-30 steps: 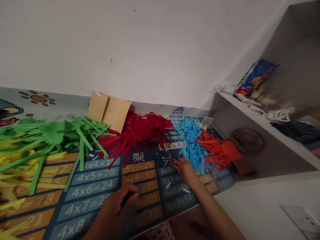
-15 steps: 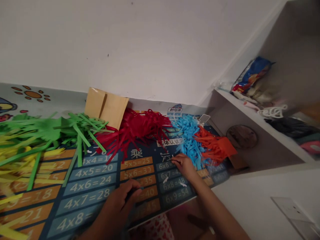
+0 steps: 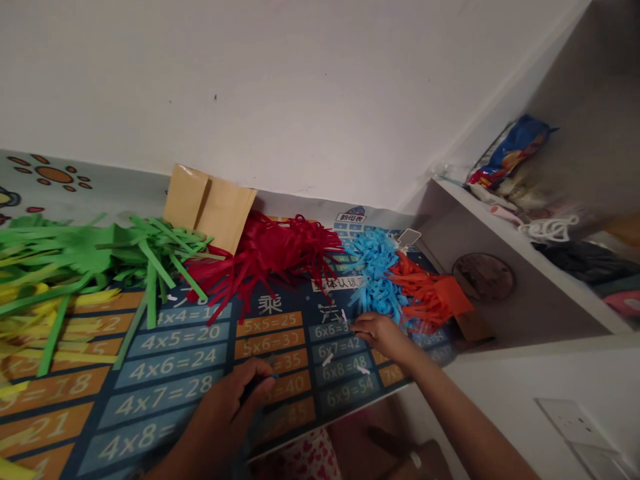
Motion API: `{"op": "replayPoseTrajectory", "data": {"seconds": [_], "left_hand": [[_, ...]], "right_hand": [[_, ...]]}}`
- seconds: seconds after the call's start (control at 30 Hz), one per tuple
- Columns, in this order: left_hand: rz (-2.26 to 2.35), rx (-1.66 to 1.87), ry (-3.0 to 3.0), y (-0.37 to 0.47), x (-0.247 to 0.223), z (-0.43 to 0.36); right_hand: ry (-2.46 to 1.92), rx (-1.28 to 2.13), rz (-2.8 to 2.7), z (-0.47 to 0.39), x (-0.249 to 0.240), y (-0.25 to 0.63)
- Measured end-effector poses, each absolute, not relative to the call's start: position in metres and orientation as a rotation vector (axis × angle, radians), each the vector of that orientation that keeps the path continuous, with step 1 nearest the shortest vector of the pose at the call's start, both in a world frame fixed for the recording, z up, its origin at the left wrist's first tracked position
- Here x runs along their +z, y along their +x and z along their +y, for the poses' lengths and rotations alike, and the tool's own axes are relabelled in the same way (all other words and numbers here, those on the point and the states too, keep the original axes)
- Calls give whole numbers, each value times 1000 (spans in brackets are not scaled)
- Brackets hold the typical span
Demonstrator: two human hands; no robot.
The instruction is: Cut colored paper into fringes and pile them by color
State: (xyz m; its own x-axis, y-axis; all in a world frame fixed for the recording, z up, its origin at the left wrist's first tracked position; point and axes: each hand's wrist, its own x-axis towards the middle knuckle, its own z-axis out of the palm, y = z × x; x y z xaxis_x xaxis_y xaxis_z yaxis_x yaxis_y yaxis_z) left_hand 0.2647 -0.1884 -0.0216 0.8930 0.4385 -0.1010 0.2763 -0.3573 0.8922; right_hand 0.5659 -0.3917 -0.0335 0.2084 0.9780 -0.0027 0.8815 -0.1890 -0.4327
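Observation:
My left hand is closed in a pinch above the printed mat, with a tiny bluish bit between thumb and finger that is too small to name. My right hand has its fingers pressed together low over the mat, near a small white scrap; what they hold, if anything, is too small to tell. Just beyond it lie a blue fringed bundle and an orange one. A red fringed bundle sits behind, between the hands.
Green strips and yellow strips spread at the left. A tan paper envelope leans by the wall. Two more white scraps lie on the mat. A shelf with bags and cords stands at the right.
My right hand has shifted slightly right, and a white scrap now shows beside its fingertips. My left hand stays pinched. The view has moved a little.

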Motion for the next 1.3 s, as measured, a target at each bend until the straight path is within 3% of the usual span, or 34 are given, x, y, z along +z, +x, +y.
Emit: {"op": "replayPoseTrajectory", "data": {"seconds": [0.77, 1.03, 1.3], "left_hand": [[541, 116, 1938, 275, -21, -193], [482, 257, 1934, 283, -1, -196], [433, 298, 2042, 266, 7, -192]], "right_hand": [[-1990, 593, -1848, -374, -18, 579], [-1763, 306, -1471, -357, -17, 473], [-1634, 234, -1343, -329, -10, 409]]}}
